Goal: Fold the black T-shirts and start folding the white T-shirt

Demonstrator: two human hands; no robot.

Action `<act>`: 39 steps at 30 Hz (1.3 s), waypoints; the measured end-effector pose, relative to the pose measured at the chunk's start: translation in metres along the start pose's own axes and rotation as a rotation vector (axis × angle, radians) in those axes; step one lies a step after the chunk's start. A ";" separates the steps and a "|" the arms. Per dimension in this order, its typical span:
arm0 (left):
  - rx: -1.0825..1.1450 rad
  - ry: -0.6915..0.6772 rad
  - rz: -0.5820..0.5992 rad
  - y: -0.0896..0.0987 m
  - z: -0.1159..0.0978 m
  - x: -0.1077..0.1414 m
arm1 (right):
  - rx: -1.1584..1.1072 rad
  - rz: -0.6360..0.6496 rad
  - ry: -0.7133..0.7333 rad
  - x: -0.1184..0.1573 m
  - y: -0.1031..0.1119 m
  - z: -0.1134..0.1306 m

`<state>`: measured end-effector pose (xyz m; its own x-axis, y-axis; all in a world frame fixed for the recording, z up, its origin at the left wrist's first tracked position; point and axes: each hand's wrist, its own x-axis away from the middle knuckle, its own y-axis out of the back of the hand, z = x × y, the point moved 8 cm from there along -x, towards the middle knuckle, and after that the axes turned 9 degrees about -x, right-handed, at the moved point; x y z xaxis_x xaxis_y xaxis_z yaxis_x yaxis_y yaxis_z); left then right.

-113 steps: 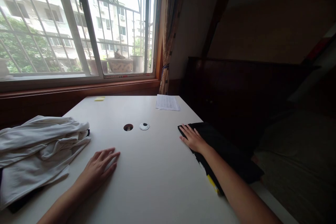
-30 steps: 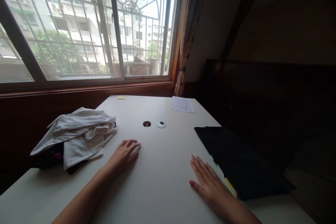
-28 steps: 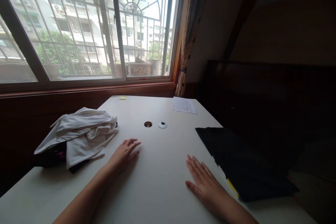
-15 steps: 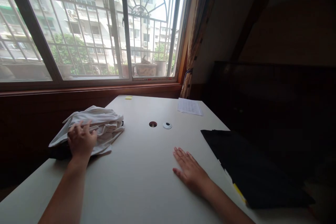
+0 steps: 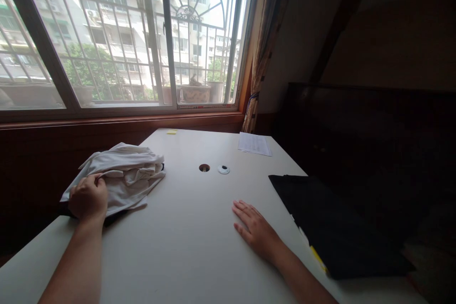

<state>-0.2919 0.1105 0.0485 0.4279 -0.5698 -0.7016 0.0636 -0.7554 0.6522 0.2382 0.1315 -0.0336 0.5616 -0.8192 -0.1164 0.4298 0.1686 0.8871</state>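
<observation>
A crumpled pile of white cloth (image 5: 130, 171) lies at the left edge of the white table (image 5: 171, 247), with something black under it. My left hand (image 5: 89, 195) is closed on the near left part of the pile, pinching a fold of the white cloth. My right hand (image 5: 257, 230) rests palm down on the table, its fingers spread and holding nothing. To the right of it, a folded black cloth (image 5: 342, 228) lies flat along the table's right edge, with a yellow strip (image 5: 318, 259) showing at its near left side.
Near the table's middle are a round hole (image 5: 204, 168) and a small round cap (image 5: 223, 169). Printed paper (image 5: 254, 144) lies at the back right, a yellow note (image 5: 171, 132) at the back left. A window and a tied curtain (image 5: 252, 99) stand behind.
My left hand has moved slightly left and closed from spread fingers onto a fold of the white cloth. My right hand remains flat on the table. The view has shifted slightly.
</observation>
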 end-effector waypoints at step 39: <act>1.188 -1.113 0.892 0.081 -0.324 0.196 | -0.113 -0.188 0.483 -0.003 -0.017 0.060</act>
<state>0.0897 0.0427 0.0566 -0.7719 -0.4293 -0.4689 -0.6171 0.3288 0.7149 0.1872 0.0987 -0.0213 0.7177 -0.4995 -0.4851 0.6131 0.1232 0.7803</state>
